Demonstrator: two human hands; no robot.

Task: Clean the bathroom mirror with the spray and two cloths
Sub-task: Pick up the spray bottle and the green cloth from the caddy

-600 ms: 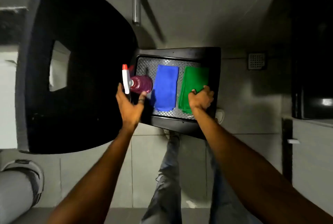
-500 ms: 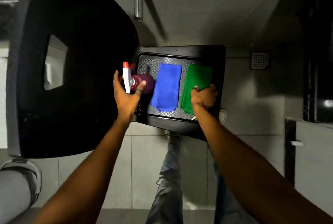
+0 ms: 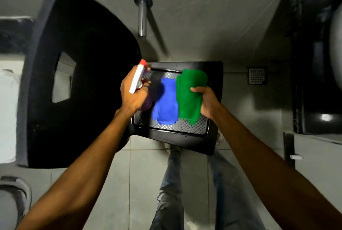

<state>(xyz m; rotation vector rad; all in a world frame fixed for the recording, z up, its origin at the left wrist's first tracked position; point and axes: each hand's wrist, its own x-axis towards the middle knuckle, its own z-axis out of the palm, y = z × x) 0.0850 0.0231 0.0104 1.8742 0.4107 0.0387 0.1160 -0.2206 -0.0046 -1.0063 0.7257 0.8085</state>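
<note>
Head view: you are gathering your supplies, your left hand [image 3: 133, 94] clenching the spray bottle [image 3: 137, 78] above the tray [image 3: 215, 85], your right hand [image 3: 207, 101] gripping the green cloth [image 3: 189, 91] in its fingers. The blue cloth [image 3: 165, 103] is lying flat in the tray. Next, you are probably needing to turn toward the mirror, which is not showing here, and aim the nozzle.

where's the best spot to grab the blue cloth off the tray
Pinch the blue cloth at its near edge, coming straight down from above. It lies flat and folded on the tray, and that edge is free. Its right side sits against the green cloth held by the right hand.
</note>
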